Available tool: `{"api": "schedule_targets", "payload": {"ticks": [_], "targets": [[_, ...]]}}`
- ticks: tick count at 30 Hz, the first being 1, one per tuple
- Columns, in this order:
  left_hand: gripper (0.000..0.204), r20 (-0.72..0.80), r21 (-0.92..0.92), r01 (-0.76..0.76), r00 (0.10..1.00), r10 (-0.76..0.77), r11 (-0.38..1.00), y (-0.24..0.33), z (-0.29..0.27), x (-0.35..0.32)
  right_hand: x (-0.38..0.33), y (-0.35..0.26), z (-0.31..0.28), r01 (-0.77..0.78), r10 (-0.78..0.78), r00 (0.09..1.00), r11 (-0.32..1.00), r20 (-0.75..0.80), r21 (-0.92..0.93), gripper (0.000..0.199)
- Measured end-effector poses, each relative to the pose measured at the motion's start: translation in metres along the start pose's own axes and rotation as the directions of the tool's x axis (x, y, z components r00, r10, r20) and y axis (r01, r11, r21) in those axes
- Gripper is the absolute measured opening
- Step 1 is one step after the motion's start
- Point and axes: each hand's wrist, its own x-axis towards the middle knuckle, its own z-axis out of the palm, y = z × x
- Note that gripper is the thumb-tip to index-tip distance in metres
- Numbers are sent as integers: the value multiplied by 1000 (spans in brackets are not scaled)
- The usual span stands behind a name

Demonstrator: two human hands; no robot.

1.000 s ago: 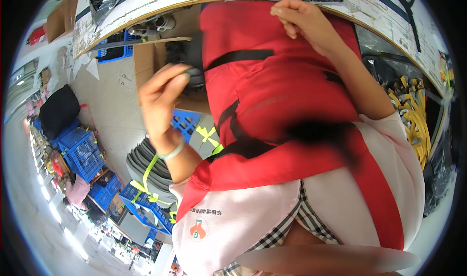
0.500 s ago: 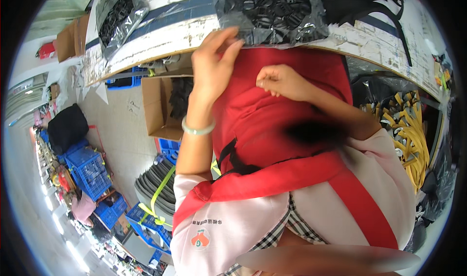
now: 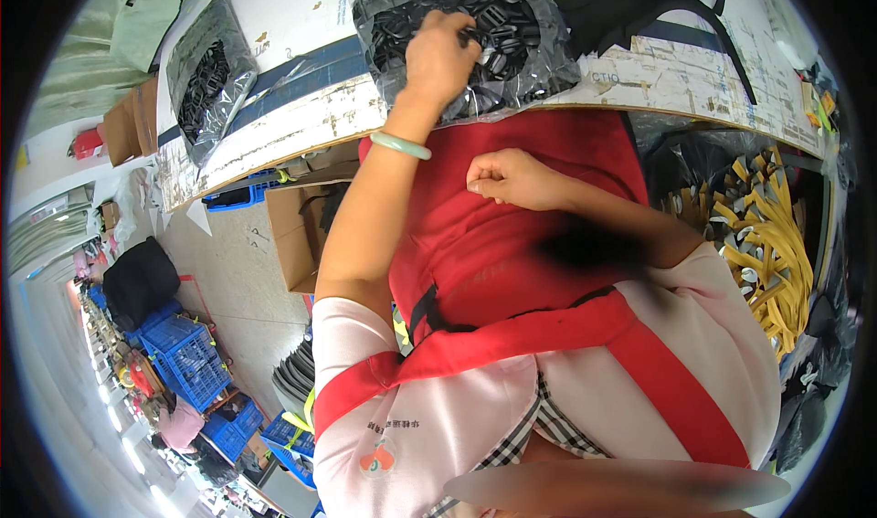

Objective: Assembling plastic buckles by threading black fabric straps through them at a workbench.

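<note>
A clear bag (image 3: pixel 541 81) on the table (image 3: pixel 301 15) holds black buckles (image 3: pixel 504 43), the left hand (image 3: pixel 443 57) on them, grip unclear. The right hand (image 3: pixel 516 178) is curled, contents hidden. A smaller bag (image 3: pixel 233 43) holds black pieces (image 3: pixel 203 84)

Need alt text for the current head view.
A person's left hand is at black plastic buckles in a clear bag on a worn white table; the right hand is curled before a red apron. Yellow straps are bunched at right.
</note>
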Motion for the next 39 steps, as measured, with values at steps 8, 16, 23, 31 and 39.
{"api": "schedule_targets", "payload": {"ticks": [8,16,23,31,39], "targets": [[13,442,-804,579,732,-518,132,-21,-30,25,1,-4,-3,-24,24,999,1000,26,-11,11],[18,541,-824,560,731,-416,-88,-7,-50,4,-2,-21,-7,11,-7,999,997,-52,80,14],[18,475,-866,490,751,-459,-94,49,-56,-75,-2,-70,-35,144,-68,935,970,-348,197,22],[34,680,-691,497,693,-238,-526,31,-49,-141,-25,-73,-43,-54,52,998,985,16,161,17],[42,755,-637,672,643,-129,-378,56,-51,-166,-41,-67,-55,-112,120,980,992,158,-59,21]]}}
